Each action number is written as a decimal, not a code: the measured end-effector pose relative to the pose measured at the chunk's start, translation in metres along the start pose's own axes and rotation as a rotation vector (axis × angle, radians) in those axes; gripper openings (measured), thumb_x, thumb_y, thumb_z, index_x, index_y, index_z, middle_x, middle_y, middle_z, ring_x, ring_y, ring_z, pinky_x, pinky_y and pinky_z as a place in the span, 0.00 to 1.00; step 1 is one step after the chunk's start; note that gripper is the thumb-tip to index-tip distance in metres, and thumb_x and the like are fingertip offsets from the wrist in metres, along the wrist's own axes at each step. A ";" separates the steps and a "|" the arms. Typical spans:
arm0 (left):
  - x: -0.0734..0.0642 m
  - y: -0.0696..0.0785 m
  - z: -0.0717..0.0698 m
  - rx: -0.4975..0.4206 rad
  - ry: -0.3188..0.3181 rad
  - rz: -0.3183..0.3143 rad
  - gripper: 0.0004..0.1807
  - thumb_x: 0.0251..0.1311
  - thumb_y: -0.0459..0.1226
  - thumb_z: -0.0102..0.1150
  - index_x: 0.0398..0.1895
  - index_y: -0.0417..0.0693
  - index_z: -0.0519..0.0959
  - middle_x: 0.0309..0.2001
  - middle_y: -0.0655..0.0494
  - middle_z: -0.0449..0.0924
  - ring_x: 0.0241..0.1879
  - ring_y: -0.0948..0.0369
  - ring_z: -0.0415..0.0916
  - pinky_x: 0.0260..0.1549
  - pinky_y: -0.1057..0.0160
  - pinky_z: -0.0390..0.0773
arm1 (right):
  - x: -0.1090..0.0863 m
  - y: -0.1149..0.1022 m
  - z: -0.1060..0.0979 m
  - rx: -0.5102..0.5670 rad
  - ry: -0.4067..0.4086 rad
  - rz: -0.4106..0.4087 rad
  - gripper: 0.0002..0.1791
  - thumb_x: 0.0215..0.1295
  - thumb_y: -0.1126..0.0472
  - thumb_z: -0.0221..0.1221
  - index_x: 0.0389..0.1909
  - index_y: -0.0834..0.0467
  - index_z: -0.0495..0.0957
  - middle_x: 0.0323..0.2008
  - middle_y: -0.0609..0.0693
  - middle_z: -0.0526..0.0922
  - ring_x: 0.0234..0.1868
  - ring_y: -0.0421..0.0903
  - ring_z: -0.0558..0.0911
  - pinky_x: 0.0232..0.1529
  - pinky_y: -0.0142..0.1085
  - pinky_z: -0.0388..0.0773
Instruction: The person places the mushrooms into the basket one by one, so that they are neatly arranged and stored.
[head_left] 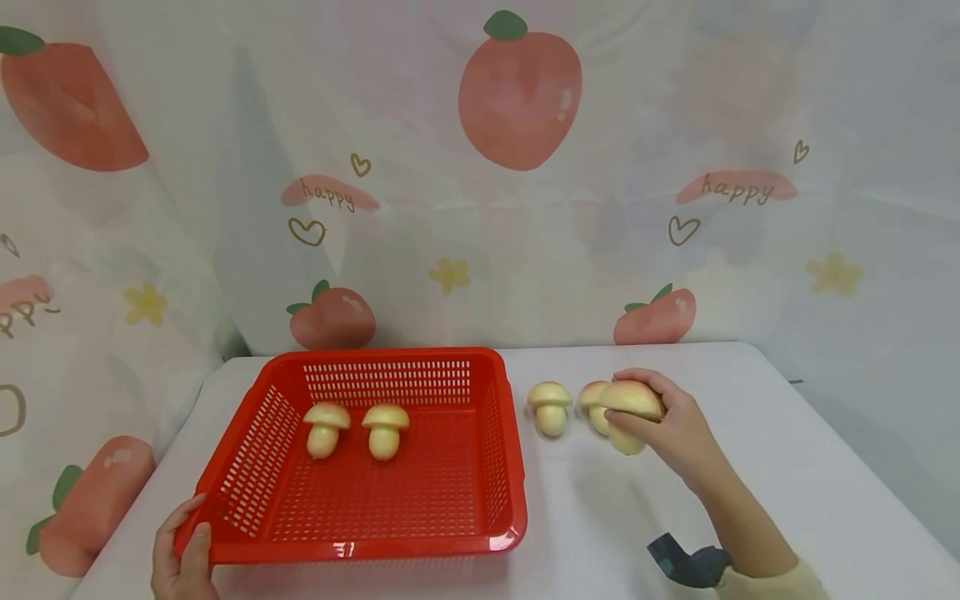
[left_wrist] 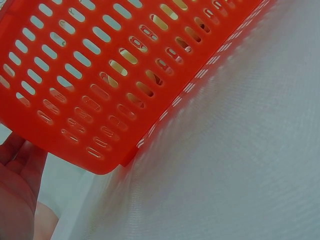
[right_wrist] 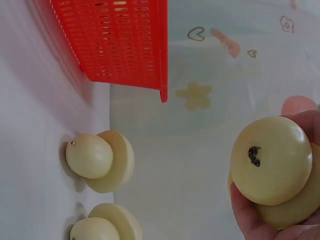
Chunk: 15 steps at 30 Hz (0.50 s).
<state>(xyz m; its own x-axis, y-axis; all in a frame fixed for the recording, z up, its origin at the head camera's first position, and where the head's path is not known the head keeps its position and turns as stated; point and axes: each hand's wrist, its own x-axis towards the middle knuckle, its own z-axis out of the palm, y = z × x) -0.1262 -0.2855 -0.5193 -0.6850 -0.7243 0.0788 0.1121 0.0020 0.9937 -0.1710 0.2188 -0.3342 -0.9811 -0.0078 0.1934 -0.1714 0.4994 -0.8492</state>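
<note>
My right hand (head_left: 688,435) grips a pale yellow mushroom model (head_left: 632,400) by its cap, with a pinkish tinge on top. In the right wrist view, the rounded stem end of this mushroom (right_wrist: 272,162) faces the camera and bears a dark mark. Just behind it stands another mushroom (head_left: 597,417), partly covered in the head view, with one more mushroom (head_left: 551,410) to its left. My left hand (head_left: 183,560) holds the front left corner of a red plastic basket (head_left: 360,550), thumb over the rim. Inside the basket are two mushrooms (head_left: 323,440), (head_left: 385,442) side by side.
The basket occupies the left part of the white table (head_left: 570,533). A fabric backdrop (head_left: 480,250) printed with fruit hangs behind the table and along its left side. A dark strap piece (head_left: 690,567) sits at my right wrist.
</note>
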 end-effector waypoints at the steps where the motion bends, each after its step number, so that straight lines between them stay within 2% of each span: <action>1: 0.000 0.000 0.000 0.010 0.002 -0.004 0.20 0.67 0.44 0.46 0.61 0.57 0.68 0.59 0.53 0.66 0.50 0.58 0.67 0.30 0.79 0.73 | 0.000 -0.001 0.001 0.005 0.000 -0.003 0.28 0.57 0.60 0.63 0.57 0.61 0.67 0.50 0.57 0.70 0.44 0.50 0.68 0.35 0.32 0.74; 9: 0.000 -0.001 0.001 0.033 0.008 -0.010 0.20 0.67 0.45 0.45 0.61 0.59 0.68 0.59 0.55 0.66 0.51 0.57 0.67 0.31 0.80 0.73 | 0.004 -0.005 0.011 0.033 -0.004 -0.036 0.27 0.55 0.60 0.64 0.55 0.61 0.69 0.48 0.57 0.71 0.43 0.50 0.69 0.36 0.34 0.74; 15: 0.001 -0.003 0.000 0.022 0.001 -0.011 0.20 0.66 0.46 0.47 0.61 0.59 0.68 0.60 0.56 0.66 0.52 0.57 0.67 0.33 0.79 0.73 | 0.006 -0.012 0.018 0.047 -0.023 -0.024 0.27 0.56 0.59 0.64 0.56 0.59 0.68 0.49 0.57 0.70 0.45 0.52 0.68 0.38 0.37 0.75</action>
<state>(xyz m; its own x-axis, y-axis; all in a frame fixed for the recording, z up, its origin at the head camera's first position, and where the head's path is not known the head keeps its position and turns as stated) -0.1273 -0.2862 -0.5219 -0.6853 -0.7252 0.0676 0.0890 0.0088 0.9960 -0.1765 0.1970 -0.3315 -0.9783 -0.0394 0.2033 -0.1985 0.4573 -0.8669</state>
